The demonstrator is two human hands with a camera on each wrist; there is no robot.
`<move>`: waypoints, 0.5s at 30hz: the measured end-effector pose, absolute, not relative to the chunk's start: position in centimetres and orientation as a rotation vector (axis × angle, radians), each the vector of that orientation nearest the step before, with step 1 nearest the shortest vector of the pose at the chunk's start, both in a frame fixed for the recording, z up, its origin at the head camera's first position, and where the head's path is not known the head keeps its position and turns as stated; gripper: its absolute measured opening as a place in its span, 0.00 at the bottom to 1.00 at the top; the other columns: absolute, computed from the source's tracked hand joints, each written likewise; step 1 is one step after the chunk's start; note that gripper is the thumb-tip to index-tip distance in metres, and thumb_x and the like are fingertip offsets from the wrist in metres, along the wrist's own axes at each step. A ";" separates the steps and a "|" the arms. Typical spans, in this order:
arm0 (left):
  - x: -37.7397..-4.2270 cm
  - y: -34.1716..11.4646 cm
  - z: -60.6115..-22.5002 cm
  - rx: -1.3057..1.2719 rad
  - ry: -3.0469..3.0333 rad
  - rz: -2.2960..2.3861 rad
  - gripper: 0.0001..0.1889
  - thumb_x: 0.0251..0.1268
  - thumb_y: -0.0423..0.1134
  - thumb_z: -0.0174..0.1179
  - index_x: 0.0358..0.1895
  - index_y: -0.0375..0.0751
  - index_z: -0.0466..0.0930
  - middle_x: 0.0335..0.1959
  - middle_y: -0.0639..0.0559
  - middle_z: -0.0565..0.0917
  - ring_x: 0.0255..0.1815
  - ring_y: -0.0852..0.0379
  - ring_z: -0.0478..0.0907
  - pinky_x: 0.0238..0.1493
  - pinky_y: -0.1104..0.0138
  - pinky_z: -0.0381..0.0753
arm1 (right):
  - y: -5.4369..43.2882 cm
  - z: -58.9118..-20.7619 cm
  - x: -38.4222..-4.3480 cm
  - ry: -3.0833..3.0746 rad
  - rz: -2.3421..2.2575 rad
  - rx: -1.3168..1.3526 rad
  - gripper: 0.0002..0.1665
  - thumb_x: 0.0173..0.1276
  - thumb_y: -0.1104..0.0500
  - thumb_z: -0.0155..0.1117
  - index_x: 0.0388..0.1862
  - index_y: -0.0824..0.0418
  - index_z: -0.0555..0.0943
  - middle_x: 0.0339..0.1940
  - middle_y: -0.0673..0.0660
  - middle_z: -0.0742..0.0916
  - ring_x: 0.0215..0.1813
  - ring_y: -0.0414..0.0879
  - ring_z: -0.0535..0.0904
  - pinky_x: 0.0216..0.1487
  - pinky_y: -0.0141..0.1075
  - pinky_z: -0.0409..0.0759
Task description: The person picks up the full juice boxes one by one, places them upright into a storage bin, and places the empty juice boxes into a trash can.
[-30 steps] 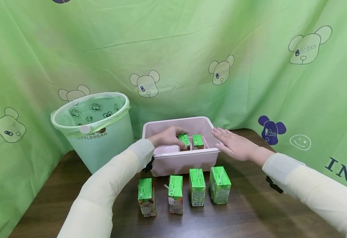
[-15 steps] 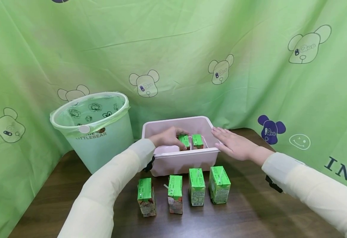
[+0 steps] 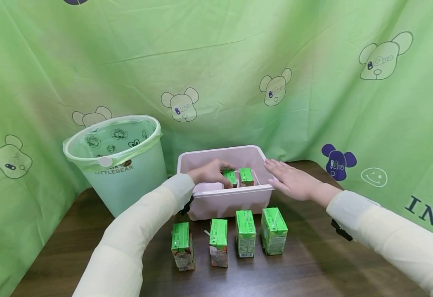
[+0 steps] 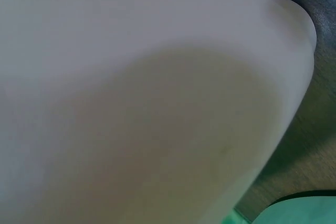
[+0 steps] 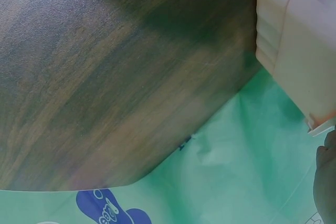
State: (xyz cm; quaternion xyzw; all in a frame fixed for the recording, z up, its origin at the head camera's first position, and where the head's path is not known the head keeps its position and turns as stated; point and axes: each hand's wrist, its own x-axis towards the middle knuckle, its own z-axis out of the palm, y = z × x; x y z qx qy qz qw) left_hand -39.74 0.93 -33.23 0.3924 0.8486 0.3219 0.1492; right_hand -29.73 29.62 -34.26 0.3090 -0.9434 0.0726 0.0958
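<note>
My left hand (image 3: 210, 172) reaches into the pink plastic bin (image 3: 231, 205) and grips a small green-topped juice box (image 3: 230, 177) between thumb and fingers. Just right of it, a second juice box (image 3: 246, 177) stands inside the bin. My right hand (image 3: 292, 178) lies with straight fingers along the bin's right rim. In the left wrist view, the bin's pale wall (image 4: 157, 77) fills most of the picture and that hand is hidden. The right wrist view shows the bin's side (image 5: 302, 40) and part of my right hand (image 5: 326, 177) at the edge.
In front of the bin stand several more juice boxes, among them one at the left (image 3: 183, 246) and one at the right (image 3: 274, 231). A pale green lined trash can (image 3: 134, 185) stands left on the brown table (image 3: 313, 272). Green printed cloth (image 3: 223, 82) hangs behind.
</note>
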 end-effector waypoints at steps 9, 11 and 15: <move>-39.8 1.0 -33.3 1.111 2.453 0.897 0.32 0.51 0.31 0.72 0.64 0.38 0.75 0.61 0.46 0.78 0.56 0.57 0.74 0.50 0.73 0.75 | 29.7 -34.4 -29.9 -2.827 0.190 0.898 0.36 0.80 0.47 0.40 0.75 0.71 0.55 0.76 0.67 0.59 0.77 0.60 0.49 0.75 0.52 0.48; -39.8 1.0 -33.3 1.104 2.451 0.900 0.32 0.51 0.30 0.72 0.64 0.38 0.75 0.61 0.45 0.78 0.58 0.55 0.74 0.51 0.72 0.75 | 29.8 -34.4 -29.9 -2.826 0.186 0.899 0.36 0.80 0.47 0.40 0.75 0.71 0.55 0.76 0.67 0.58 0.77 0.60 0.49 0.75 0.52 0.48; -39.8 1.0 -33.3 1.106 2.435 0.913 0.33 0.50 0.29 0.73 0.63 0.36 0.75 0.61 0.43 0.78 0.59 0.52 0.74 0.51 0.72 0.76 | 29.8 -34.4 -29.9 -2.815 0.193 0.908 0.36 0.80 0.47 0.41 0.74 0.72 0.56 0.76 0.68 0.59 0.76 0.61 0.50 0.74 0.53 0.48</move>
